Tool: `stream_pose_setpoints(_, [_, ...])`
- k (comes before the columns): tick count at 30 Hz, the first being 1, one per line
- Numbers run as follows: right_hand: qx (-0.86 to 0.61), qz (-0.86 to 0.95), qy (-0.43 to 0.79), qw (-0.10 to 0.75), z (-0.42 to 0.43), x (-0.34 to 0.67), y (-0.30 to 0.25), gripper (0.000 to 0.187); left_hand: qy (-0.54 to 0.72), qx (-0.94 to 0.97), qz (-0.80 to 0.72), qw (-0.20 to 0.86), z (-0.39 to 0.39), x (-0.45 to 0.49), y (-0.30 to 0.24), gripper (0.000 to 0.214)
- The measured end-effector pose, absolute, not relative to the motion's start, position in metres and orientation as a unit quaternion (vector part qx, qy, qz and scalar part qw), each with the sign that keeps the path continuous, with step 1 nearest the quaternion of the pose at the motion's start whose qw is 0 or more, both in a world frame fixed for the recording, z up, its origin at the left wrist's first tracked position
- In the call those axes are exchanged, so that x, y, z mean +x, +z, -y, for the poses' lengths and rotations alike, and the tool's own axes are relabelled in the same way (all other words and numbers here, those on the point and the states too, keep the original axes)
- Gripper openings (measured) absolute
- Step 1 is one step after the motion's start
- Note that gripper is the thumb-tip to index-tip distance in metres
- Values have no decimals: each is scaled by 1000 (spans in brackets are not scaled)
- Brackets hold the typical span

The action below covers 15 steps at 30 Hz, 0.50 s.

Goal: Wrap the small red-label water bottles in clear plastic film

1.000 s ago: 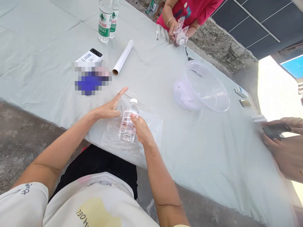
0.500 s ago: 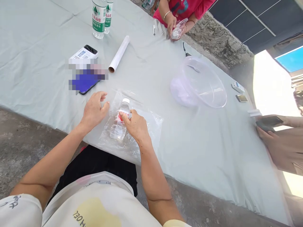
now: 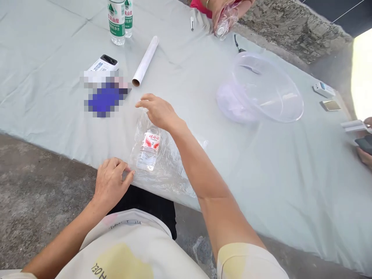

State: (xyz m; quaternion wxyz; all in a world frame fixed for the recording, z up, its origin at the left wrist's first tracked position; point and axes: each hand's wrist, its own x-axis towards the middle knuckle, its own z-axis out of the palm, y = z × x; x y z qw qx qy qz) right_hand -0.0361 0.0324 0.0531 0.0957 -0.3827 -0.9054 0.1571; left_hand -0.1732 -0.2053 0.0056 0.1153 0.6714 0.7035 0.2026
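A small clear water bottle (image 3: 149, 149) with a red and white label lies on a wrinkled sheet of clear plastic film (image 3: 171, 170). My right hand (image 3: 159, 110) reaches over the bottle's top end, hiding its cap from view. Its fingers point left, apart from each other, by the film's far left corner. At the near left edge of the sheet, my left hand (image 3: 113, 180) has thumb and forefinger close together on the film's edge. Neither hand grips the bottle.
A white film roll (image 3: 145, 61) lies beyond, right of a blurred blue phone (image 3: 104, 99) and a power bank (image 3: 106, 63). Two larger water bottles (image 3: 116, 23) stand farther back. A clear plastic basin (image 3: 270, 89) tilts at right. Across the table, another person's hands (image 3: 217, 11) hold clear plastic.
My right hand has let go of the bottle and moved to the film's far side. My left hand has come down toward the near table edge. The view has shifted slightly.
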Motion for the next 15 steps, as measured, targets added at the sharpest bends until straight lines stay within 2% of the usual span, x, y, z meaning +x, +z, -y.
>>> stream_pose_setpoints(3, [-362, 917, 168, 10, -50, -50, 47, 29, 257, 671, -689, 98, 210, -169, 3, 14])
stream_pose_setpoints(5, [-362, 913, 188, -2, -55, -51, 46, 19, 302, 663, -678, 98, 213, -165, 1, 11])
stream_pose_setpoints(10, [-324, 914, 231, 73, -50, -24, 51, 23, 406, 671, -619, 33, 215, -153, -9, 9])
stream_pose_setpoints(15, [-313, 896, 268, 167, -44, 9, 45, 29, 450, 709, -542, -1, 212, -145, -17, 16])
